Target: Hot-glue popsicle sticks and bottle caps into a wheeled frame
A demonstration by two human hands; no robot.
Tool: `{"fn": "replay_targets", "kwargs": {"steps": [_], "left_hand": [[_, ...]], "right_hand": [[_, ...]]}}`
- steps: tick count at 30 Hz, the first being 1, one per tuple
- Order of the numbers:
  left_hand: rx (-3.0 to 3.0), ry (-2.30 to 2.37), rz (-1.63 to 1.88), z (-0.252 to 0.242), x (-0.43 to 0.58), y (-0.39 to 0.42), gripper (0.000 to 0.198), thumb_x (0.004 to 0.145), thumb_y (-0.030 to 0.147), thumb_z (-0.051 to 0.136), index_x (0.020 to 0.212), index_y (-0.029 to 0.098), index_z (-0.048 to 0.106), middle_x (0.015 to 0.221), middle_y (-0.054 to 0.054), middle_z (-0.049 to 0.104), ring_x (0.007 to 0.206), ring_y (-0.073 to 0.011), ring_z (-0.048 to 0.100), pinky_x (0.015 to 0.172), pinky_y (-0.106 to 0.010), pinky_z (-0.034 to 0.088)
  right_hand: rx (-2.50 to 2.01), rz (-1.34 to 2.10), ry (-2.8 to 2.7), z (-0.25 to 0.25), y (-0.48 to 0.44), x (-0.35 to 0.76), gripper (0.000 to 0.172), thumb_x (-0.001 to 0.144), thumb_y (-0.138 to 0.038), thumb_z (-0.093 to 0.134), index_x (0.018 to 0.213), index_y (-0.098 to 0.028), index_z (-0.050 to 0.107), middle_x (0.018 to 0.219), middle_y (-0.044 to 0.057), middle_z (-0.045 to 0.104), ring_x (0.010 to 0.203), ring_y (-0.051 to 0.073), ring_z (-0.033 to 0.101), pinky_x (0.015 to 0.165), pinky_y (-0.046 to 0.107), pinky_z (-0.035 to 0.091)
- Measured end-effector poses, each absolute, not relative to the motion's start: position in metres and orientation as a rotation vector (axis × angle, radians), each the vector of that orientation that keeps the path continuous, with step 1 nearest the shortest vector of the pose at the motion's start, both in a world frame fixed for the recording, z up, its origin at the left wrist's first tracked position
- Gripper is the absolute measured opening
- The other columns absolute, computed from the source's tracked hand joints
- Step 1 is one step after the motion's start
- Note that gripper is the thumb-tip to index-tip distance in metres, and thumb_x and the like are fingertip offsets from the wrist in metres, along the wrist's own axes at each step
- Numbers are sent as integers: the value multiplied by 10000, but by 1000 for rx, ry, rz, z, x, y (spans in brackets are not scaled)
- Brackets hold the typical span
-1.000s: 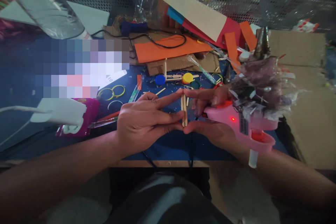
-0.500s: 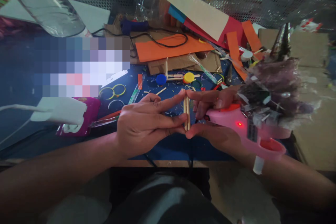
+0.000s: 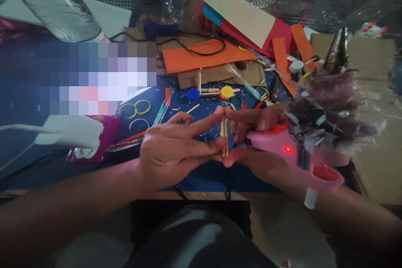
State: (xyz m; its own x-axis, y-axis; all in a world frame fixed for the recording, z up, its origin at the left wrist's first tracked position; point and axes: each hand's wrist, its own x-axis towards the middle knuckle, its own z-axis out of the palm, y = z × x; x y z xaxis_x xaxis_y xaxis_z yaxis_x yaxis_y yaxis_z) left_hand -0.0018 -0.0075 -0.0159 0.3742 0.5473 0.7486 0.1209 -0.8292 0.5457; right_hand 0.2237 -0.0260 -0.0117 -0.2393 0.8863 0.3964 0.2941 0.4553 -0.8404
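Over the front of the blue table, two pale wooden sticks [image 3: 224, 134] lie side by side between my fingertips, running lengthwise away from me. My left hand [image 3: 179, 146] pinches them from the left, its fingers pressed along their side and at the ends. From the right, my right hand [image 3: 251, 146] touches their far end with the index finger and their near end with the thumb. The same right hand has its other fingers curled round a pink glue gun [image 3: 273, 140]. Its red light is lit, its metal nozzle points up, and a whitish glue stick [image 3: 310, 199] pokes out below.
Just beyond my hands lie a blue bottle cap [image 3: 193, 94], a yellow cap [image 3: 226, 92] and scattered stick pieces. Orange paper [image 3: 201, 56] and cardboard are behind them. At left stand a white plug [image 3: 70, 132] with a cable and a clear bottle [image 3: 59, 8].
The two sticks have turned slightly between my fingertips, so they look narrower. Both hands and the glue gun have hardly moved.
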Motion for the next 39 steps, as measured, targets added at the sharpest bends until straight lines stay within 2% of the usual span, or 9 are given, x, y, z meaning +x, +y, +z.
{"fn": "replay_targets", "kwargs": {"steps": [5,10,13,17,22,26,33,36,39], "left_hand": [[2166,583,1441,-17,0,-8,282,903,259,911,1146,378,832,1415,-39,714,759,-209,850,731,-468,643],[2185,634,1371,-17,0,-6,278,902,206,907,1101,388,843,1416,-11,727,774,-200,854,774,-449,640],[2191,568,1462,-15,0,-5,182,919,252,901,1058,358,849,1390,-47,730,704,-179,837,731,-425,644],[2173,667,1405,-11,0,-5,107,910,299,914,997,307,853,1365,-65,765,886,-223,874,803,-377,683],[1902,756,1345,-9,1,-10,242,842,244,959,1064,268,865,1265,-78,844,992,-290,872,664,-329,682],[1663,726,1290,-10,4,-11,304,834,211,956,1109,255,835,1214,-82,865,1218,-334,814,580,-281,623],[1359,769,1138,-10,6,-8,335,776,275,1006,1034,195,807,1192,-105,861,718,-143,753,535,-235,545],[1283,783,1066,-8,9,-9,313,742,243,1011,952,165,793,1157,-104,871,518,-41,540,452,-203,443],[1223,808,996,-4,11,-9,306,715,211,1008,918,155,786,1175,-112,869,515,-28,501,448,-183,414]], "right_hand": [[-966,837,-1692,-10,-25,223,379,884,-681,839,1076,-395,680,1148,-10,828,653,191,638,700,477,636],[-971,816,-1709,-10,-25,224,411,848,-627,900,1155,-415,730,863,-23,732,665,210,645,671,458,621],[-926,814,-1676,-12,-25,223,364,859,-598,902,1118,-415,722,991,-22,790,641,190,613,675,440,614],[-914,821,-1635,-18,-23,220,412,869,-655,868,1056,-345,670,960,-8,758,671,173,630,757,413,642],[-845,832,-1612,-21,-19,219,522,869,-587,897,924,-327,448,953,-47,757,699,180,675,749,408,641],[-846,824,-1605,-17,-15,219,519,895,-556,882,894,-318,421,1022,-50,799,683,177,678,721,404,626],[-950,751,-1676,-10,-19,223,289,933,-200,822,875,-275,550,1165,4,834,696,130,689,703,346,643],[-968,689,-1731,-2,-24,224,272,937,-149,801,874,-285,574,1011,-21,853,702,153,754,593,309,624],[-994,626,-1819,6,-26,227,222,924,-172,826,926,-310,653,866,-43,826,623,160,751,530,301,603]]}}
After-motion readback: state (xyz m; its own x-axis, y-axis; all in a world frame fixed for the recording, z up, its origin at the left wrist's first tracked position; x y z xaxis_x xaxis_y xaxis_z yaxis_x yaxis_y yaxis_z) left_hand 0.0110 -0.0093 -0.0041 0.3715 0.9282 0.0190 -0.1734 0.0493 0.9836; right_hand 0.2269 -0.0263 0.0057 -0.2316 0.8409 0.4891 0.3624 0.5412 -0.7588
